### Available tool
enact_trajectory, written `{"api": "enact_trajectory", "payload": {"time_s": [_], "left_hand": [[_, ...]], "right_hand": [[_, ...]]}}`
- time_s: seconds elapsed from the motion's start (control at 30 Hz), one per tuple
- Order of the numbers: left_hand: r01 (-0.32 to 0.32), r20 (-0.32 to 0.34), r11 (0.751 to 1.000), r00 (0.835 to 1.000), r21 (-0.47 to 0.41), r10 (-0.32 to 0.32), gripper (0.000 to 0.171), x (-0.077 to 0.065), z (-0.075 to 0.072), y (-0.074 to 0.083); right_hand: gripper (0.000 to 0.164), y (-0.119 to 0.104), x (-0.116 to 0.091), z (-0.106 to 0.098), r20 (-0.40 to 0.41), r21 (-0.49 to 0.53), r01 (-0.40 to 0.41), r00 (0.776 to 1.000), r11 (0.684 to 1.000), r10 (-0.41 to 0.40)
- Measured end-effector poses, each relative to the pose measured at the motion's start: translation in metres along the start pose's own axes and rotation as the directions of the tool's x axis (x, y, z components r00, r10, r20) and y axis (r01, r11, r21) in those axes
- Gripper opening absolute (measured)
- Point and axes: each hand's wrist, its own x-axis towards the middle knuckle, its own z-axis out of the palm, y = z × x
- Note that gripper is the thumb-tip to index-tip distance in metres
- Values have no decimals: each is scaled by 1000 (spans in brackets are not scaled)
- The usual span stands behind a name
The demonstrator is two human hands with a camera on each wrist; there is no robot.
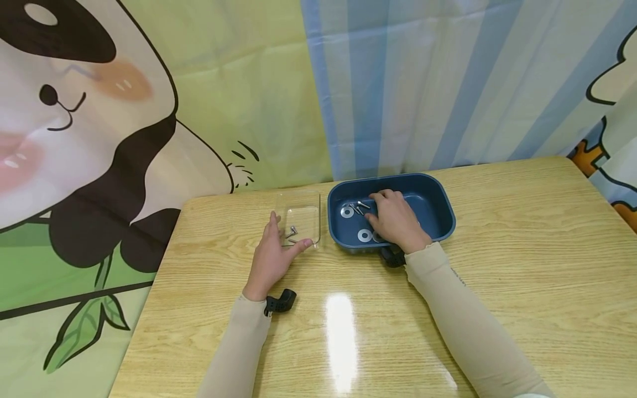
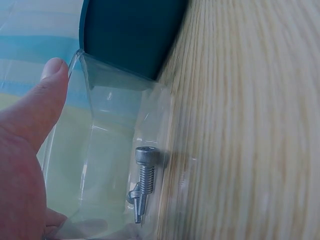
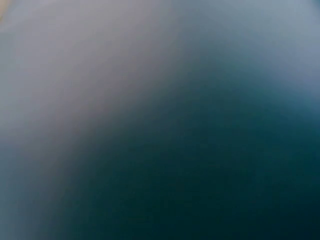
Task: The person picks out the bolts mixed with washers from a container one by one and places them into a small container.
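Observation:
At the front left corner of a clear plastic box (image 1: 319, 221), my left hand (image 1: 272, 255) rests with fingers along one side and its straight thumb (image 2: 47, 95) at the rim. Several metal socket-head screws (image 2: 146, 172) lie inside that box. My right hand (image 1: 397, 221) reaches into a dark blue bin (image 1: 433, 210), thumb and forefinger apart beside several loose screws (image 1: 359, 209). Flat metal washers (image 1: 365, 236) lie on the bin's floor, one partly covered by this hand. Blur fills the right wrist view.
Both containers stand side by side at the back of a wooden table (image 1: 388, 331), the bin right of the clear box. A printed curtain (image 1: 398, 83) hangs behind the table's back edge. Black wrist cameras (image 1: 281, 301) sit on both wrists.

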Motion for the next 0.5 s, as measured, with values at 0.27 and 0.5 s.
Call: {"api": "enact_trajectory", "payload": {"time_s": [0.27, 0.5], "left_hand": [[0, -2, 1000, 1000, -7, 0, 122, 0, 0, 1], [0, -2, 1000, 1000, -1, 0, 122, 0, 0, 1]], "right_hand": [[52, 2, 2, 4, 19, -11, -30, 999, 999, 30], [55, 4, 2, 6, 58, -40, -55, 997, 998, 57]]}}
